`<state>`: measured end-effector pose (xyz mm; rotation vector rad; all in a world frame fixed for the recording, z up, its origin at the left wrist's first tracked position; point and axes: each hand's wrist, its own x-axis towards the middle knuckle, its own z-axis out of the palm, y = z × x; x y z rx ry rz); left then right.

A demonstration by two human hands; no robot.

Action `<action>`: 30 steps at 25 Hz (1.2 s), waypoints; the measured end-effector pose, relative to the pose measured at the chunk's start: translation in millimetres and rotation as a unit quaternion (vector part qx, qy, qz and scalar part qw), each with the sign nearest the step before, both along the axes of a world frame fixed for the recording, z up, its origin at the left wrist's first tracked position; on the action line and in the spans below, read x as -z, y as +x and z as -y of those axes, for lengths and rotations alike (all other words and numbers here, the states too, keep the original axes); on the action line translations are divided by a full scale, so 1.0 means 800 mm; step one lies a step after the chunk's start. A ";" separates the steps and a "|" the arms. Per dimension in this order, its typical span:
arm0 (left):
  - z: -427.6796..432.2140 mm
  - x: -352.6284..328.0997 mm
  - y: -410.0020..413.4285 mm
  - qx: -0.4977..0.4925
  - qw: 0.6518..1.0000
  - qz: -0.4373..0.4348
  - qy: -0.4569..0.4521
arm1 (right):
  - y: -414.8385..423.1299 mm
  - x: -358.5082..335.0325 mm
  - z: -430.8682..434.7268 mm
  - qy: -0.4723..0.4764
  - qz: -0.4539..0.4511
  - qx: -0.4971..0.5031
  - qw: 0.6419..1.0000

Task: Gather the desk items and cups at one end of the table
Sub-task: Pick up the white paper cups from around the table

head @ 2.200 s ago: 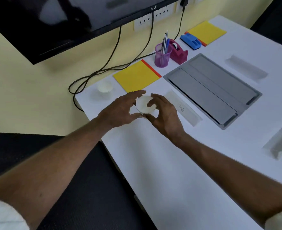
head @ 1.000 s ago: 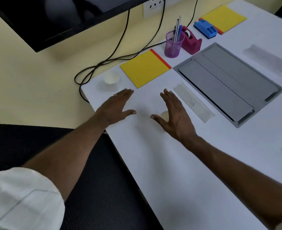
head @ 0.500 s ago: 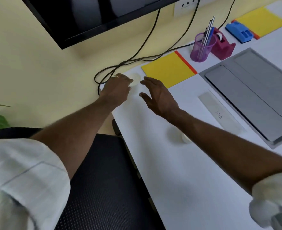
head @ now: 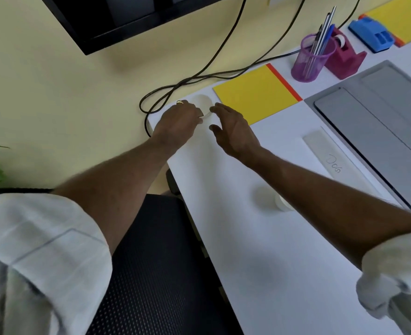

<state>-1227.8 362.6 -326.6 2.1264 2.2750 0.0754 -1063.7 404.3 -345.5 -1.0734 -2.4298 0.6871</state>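
Both hands are meeting at a small white cup (head: pixel 205 103) sitting just left of the yellow pad (head: pixel 252 95), by the white table's (head: pixel 260 262) far corner. The left hand (head: pixel 179 122) is curling over the cup's left side, fingers touching it; the right hand (head: pixel 233 130) is hovering open beside it, fingers spread. A second white cup (head: pixel 281 203) is standing nearer than the pad, half hidden under the right forearm.

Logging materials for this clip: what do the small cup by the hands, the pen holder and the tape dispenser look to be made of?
The small cup looks like matte white paper or thin plastic; too washed out to tell. The pen holder seems translucent purple plastic, since the pens show through. The tape dispenser looks like opaque, moulded magenta plastic.
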 end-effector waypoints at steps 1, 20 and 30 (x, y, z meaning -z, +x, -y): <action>-0.001 -0.004 -0.001 -0.012 1.000 0.025 0.003 | -0.002 0.001 -0.001 -0.008 -0.006 0.010 1.000; 0.014 -0.046 -0.014 -0.010 0.990 0.110 0.082 | -0.018 -0.021 -0.009 -0.015 -0.141 0.054 0.988; 0.050 -0.123 0.058 0.103 0.978 0.092 0.158 | 0.052 -0.077 0.022 -0.009 -0.217 0.078 0.973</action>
